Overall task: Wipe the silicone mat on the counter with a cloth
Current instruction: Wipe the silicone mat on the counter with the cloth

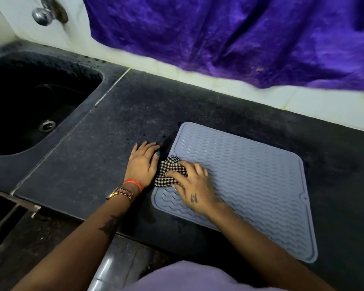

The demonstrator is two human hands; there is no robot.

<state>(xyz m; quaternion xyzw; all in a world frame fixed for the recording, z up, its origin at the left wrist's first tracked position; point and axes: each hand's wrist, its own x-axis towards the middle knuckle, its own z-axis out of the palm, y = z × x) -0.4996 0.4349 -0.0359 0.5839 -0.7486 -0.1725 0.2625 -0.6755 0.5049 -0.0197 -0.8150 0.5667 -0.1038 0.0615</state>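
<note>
Both hands work at the mat's left edge. Well to the left of the mat, a dark sink (29, 101) is sunk into the black surface (114, 122), with a metal tap (43, 15) on the wall above it. Just left of the mat, the left hand (143, 162) lies flat on the surface, fingers straight and relaxed, holding nothing; it wears a watch (120, 193) and an orange band (132, 183) at the wrist. On the mat's left edge sits the checked cloth (168, 171), bunched under the right hand (191, 181), whose fingers curl over and grip it. The grey mat (250, 175), ribbed with wavy lines, lies flat on the surface near its front edge. Behind the mat, purple fabric (240, 38) hangs against the wall. Wiping appears to be under way at the left side; most of the mat lies to the right of the cloth, so the next stroke probably calls for sweeping that way with steady pressure while the left hand keeps the mat from sliding. No brand or readable writing shows; a small mark on the right hand is too small to read.
</note>
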